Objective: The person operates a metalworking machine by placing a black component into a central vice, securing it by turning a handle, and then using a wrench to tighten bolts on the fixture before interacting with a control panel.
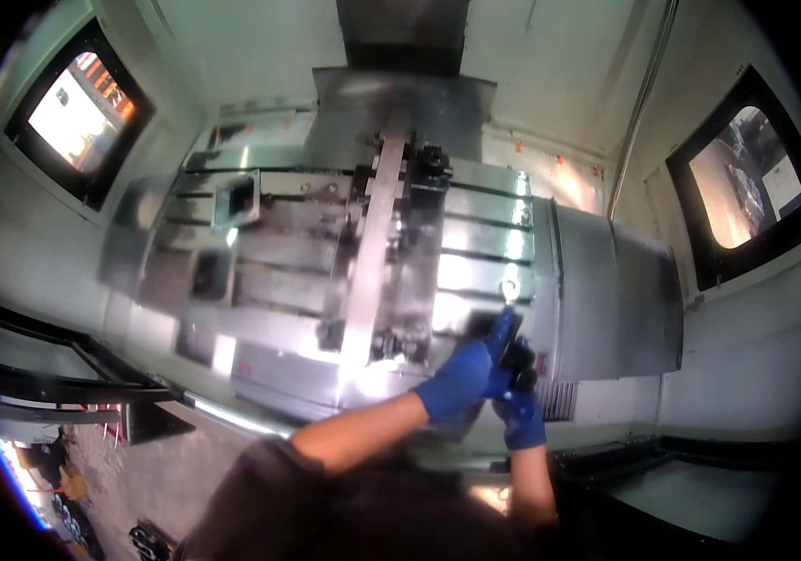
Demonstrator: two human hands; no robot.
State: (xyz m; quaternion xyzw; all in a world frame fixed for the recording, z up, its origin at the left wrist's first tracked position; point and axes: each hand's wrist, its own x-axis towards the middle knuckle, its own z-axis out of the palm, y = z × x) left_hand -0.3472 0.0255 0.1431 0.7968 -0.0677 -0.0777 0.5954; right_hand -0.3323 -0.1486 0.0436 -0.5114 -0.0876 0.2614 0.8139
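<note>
My left hand (464, 378) and my right hand (518, 419), both in blue gloves, meet over the near right part of a slotted metal machine table (485, 271). Between them is a small black object (519, 365) with rounded parts; blur hides its kind. My right hand closes on it from below. The left hand's fingers are bent against its left side, and what they hold is partly hidden. Just beyond the fingertips shows a bright ring-like shape (510, 289), either a ring end or a reflection.
A long metal bar (377, 238) runs front to back between dark clamps (429, 206). On the left of the table stands a square hollow block (236, 200). Grey covers (615, 290) flank the table on the right. Pale enclosure walls with two windows (742, 178) surround it.
</note>
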